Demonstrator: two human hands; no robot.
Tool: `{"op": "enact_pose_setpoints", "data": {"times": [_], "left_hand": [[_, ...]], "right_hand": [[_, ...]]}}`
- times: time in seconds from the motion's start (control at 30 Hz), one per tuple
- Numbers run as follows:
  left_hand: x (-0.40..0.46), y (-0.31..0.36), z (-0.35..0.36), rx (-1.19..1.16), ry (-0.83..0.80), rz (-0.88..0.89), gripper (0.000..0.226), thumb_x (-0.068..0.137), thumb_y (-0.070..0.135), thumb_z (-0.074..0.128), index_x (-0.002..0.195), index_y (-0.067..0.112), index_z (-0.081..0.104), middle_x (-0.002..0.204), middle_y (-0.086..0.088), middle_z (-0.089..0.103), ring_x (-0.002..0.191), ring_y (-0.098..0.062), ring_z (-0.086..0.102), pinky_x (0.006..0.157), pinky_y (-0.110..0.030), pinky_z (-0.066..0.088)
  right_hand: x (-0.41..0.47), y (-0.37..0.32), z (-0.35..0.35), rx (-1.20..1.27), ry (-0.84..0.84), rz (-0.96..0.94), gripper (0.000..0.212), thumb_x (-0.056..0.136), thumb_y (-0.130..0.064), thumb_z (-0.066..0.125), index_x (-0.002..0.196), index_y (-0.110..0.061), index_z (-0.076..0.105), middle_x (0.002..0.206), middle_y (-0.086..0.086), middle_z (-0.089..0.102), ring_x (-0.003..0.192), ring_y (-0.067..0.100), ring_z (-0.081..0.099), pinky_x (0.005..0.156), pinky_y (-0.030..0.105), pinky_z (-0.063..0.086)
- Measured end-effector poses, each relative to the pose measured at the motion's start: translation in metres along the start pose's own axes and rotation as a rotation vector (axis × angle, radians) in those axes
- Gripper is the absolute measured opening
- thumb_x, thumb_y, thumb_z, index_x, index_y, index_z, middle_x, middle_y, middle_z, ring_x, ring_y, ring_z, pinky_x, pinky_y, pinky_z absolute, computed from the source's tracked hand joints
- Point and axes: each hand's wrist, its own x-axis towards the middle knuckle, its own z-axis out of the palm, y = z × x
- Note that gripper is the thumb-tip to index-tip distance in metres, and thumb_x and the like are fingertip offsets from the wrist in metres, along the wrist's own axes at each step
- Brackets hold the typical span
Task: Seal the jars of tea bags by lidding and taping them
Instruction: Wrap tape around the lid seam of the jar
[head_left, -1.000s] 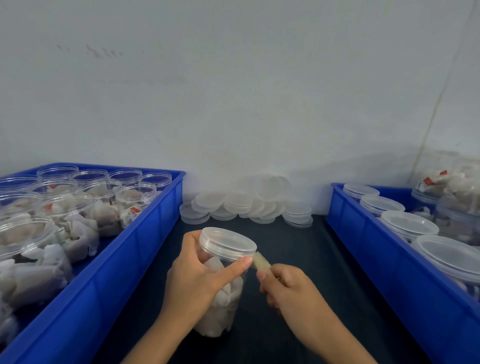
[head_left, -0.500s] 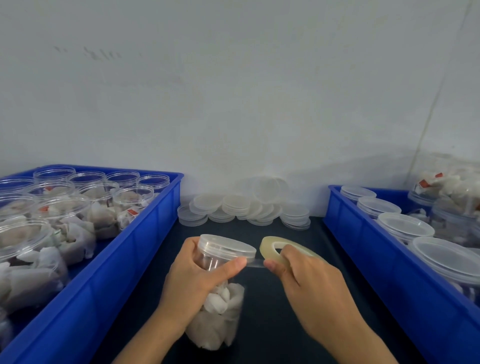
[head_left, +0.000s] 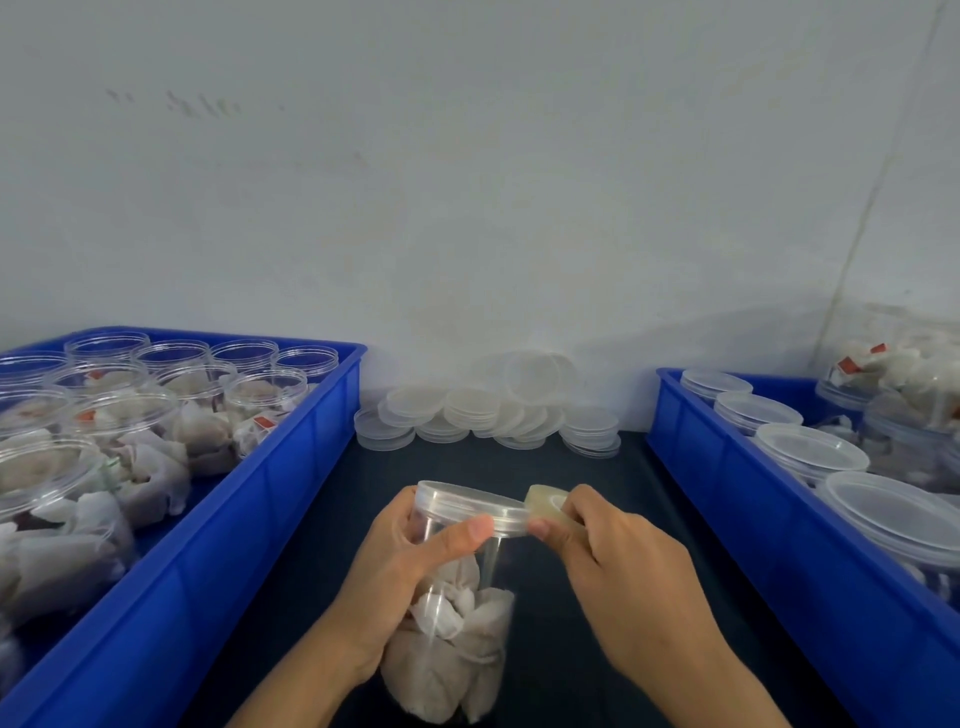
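The jar (head_left: 452, 597) was held upright over the dark table (head_left: 597, 467), between the two blue bins, its long axis running vertically and its lid (head_left: 470, 506) already seated. It was gripped by the left hand (head_left: 395, 582), the fingers curled round the wall from the left and the thumb laid across the front just under the lid's rim. The tape roll (head_left: 545, 506) was pinched in the right hand (head_left: 618, 566) and lay just to the right of the lid, touching or nearly touching its edge at rim height. The seam to be taped thus lay directly left of the roll, and the right hand was the nearer to it. Whether a tape end was already stuck to the rim could not be told (the film is clear and the view soft). The coming wrap was judged to depend on keeping the roll level with the rim.
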Motion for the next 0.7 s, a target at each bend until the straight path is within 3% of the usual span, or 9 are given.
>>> {"op": "enact_pose_setpoints", "data": {"times": [0.07, 0.17, 0.23, 0.3, 0.33, 0.53, 0.7], "left_hand": [[0.0, -0.001, 0.0, -0.009, -0.016, -0.005, 0.085, 0.038, 0.058, 0.086, 0.107, 0.012, 0.066, 0.094, -0.007, 0.073, 0.085, -0.018, 0.07, 0.075, -0.029, 0.052], [0.0, -0.004, -0.001, -0.032, -0.029, 0.003, 0.094, 0.031, 0.062, 0.089, 0.108, 0.013, 0.066, 0.098, -0.009, 0.073, 0.088, -0.019, 0.07, 0.073, -0.026, 0.054], [0.0, -0.004, -0.001, -0.042, -0.027, 0.01, 0.092, 0.032, 0.06, 0.089, 0.108, 0.013, 0.067, 0.099, -0.008, 0.073, 0.088, -0.018, 0.07, 0.071, -0.024, 0.054], [0.0, -0.003, -0.001, -0.023, -0.016, 0.03, 0.085, 0.037, 0.054, 0.087, 0.109, 0.013, 0.066, 0.1, -0.004, 0.074, 0.092, -0.016, 0.07, 0.07, -0.019, 0.053], [0.0, -0.002, -0.001, -0.013, -0.013, 0.04, 0.082, 0.04, 0.051, 0.085, 0.11, 0.012, 0.065, 0.1, -0.003, 0.074, 0.093, -0.014, 0.07, 0.069, -0.016, 0.053], [0.001, 0.001, -0.002, 0.022, -0.01, 0.092, 0.079, 0.043, 0.048, 0.082, 0.111, 0.012, 0.063, 0.097, 0.004, 0.074, 0.089, -0.006, 0.069, 0.067, -0.01, 0.05], [0.001, -0.002, -0.003, 0.018, -0.044, 0.099, 0.087, 0.04, 0.052, 0.087, 0.113, 0.012, 0.062, 0.102, 0.0, 0.073, 0.094, -0.01, 0.069, 0.072, -0.015, 0.053]], "right_hand": [[-0.001, 0.0, 0.001, 0.05, 0.005, 0.001, 0.046, 0.082, -0.068, 0.016, 0.104, -0.035, 0.038, 0.063, -0.009, 0.047, 0.056, 0.006, 0.047, 0.052, 0.018, 0.034], [-0.003, -0.001, 0.003, 0.192, -0.034, 0.011, 0.042, 0.088, -0.066, 0.025, 0.129, -0.055, 0.027, 0.06, -0.009, 0.052, 0.057, 0.004, 0.051, 0.056, 0.017, 0.037], [-0.003, 0.001, 0.003, 0.275, -0.072, 0.037, 0.041, 0.094, -0.059, 0.034, 0.134, -0.063, 0.029, 0.087, -0.021, 0.066, 0.082, -0.002, 0.06, 0.073, 0.018, 0.046], [-0.002, 0.002, 0.001, 0.299, -0.113, 0.057, 0.04, 0.096, -0.056, 0.036, 0.134, -0.066, 0.03, 0.125, -0.028, 0.058, 0.114, -0.001, 0.054, 0.089, 0.021, 0.044], [-0.002, 0.003, 0.0, 0.301, -0.131, 0.062, 0.039, 0.097, -0.056, 0.037, 0.133, -0.067, 0.031, 0.131, -0.029, 0.054, 0.121, 0.0, 0.051, 0.091, 0.021, 0.043], [0.0, 0.01, -0.004, 0.317, -0.152, 0.046, 0.039, 0.096, -0.056, 0.038, 0.133, -0.068, 0.029, 0.137, -0.03, 0.049, 0.131, 0.001, 0.043, 0.097, 0.024, 0.038], [0.0, 0.008, 0.0, 0.324, -0.147, 0.049, 0.039, 0.096, -0.056, 0.039, 0.132, -0.067, 0.032, 0.134, -0.031, 0.051, 0.127, 0.0, 0.046, 0.09, 0.021, 0.038]]}}
